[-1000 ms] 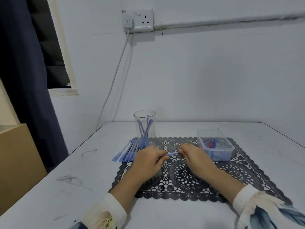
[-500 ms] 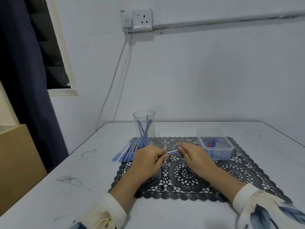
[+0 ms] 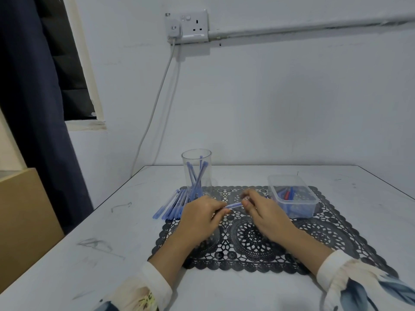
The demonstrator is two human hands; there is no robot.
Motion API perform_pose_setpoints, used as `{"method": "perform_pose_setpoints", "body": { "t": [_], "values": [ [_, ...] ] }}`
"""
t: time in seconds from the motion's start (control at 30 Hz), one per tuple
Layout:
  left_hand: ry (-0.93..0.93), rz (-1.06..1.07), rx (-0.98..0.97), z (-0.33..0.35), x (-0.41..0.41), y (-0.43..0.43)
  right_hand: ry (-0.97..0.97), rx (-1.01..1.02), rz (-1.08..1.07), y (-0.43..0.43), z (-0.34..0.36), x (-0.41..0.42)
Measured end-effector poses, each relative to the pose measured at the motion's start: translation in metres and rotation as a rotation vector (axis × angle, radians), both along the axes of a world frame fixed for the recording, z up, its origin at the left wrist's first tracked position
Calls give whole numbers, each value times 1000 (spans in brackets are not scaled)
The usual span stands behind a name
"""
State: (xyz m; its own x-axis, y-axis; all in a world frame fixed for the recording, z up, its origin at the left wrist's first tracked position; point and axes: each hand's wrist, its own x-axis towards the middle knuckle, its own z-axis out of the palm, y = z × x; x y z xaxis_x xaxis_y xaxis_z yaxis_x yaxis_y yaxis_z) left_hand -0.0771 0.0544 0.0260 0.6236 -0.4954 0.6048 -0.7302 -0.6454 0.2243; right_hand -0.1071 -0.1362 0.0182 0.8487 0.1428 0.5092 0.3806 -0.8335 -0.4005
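A blue pen (image 3: 233,205) is held level between both hands over the black lace mat (image 3: 247,241). My left hand (image 3: 199,217) pinches its left end with curled fingers. My right hand (image 3: 267,213) pinches its right end; that end is hidden by the fingers. A clear cup (image 3: 196,173) behind my left hand holds several blue pens upright. A row of several blue pens (image 3: 171,206) lies flat on the table to the cup's left. A clear plastic box (image 3: 292,196) at the mat's right rear holds blue and red pen parts.
The white table (image 3: 94,254) ends at a wall; its left edge drops beside a brown cardboard box (image 3: 24,212) and a dark curtain (image 3: 33,108). A white cable (image 3: 157,102) hangs from a wall socket (image 3: 186,25) behind the table.
Both hands keep hold of the same pen in nearly the same spot. My right hand's fingers have shifted slightly at the pen's end.
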Motion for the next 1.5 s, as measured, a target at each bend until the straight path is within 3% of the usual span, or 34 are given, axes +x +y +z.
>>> {"method": "perform_pose_setpoints", "body": {
  "t": [0.6, 0.77, 1.0, 1.23, 1.37, 1.5],
  "values": [
    [54, -57, -29, -1, 1, 2, -89, -44, -19, -2, 1, 1],
    [-48, -64, -42, -5, 6, 2, -84, -22, -23, -3, 2, 0],
    [-191, -49, -99, -2, 12, 6, 124, 336, -67, 18, 8, -4],
    [-351, -64, -157, -2, 14, 6, 352, 881, 32, 28, 8, -4],
    [-363, -57, -139, -2, 14, 7, 343, 915, 33, 30, 7, -4],
    [-328, -41, -135, -3, 16, 7, 169, 726, -2, 29, 2, -6]
  ]
}}
